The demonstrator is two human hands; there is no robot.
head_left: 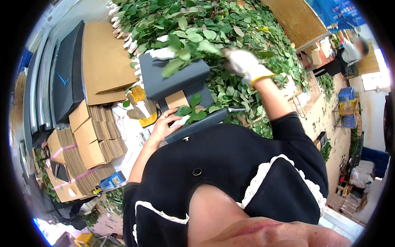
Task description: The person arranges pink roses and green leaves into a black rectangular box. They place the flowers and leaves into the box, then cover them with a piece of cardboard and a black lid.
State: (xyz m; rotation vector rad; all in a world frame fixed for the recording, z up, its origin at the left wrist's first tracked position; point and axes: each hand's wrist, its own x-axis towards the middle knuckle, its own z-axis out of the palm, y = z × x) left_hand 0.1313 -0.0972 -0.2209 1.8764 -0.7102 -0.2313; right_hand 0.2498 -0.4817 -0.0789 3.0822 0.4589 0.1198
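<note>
My left hand (pixel 163 125), bare, is at the near edge of a dark grey stand (pixel 175 80). Its fingers are closed around the end of a small white-wrapped flower head (pixel 181 121) with green leaves. My right hand (pixel 240 61) wears a white glove with a yellow cuff and is over the leaf pile, slightly blurred. Its fingers are closed on a leafy stem (pixel 205 47), whose white-wrapped head (pixel 163 54) lies over the stand's far edge. A piece of brown card (pixel 176 100) shows in the stand's gap.
A large heap of leafy stems (pixel 230 24) fills the far side, white-wrapped heads (pixel 123 35) lined along its left. Left are cardboard sheets (pixel 105 61), bundled folded cartons (pixel 92 138) and a yellow-brown glove (pixel 142 107). A person (pixel 349 51) is far right, near blue crates (pixel 346 94).
</note>
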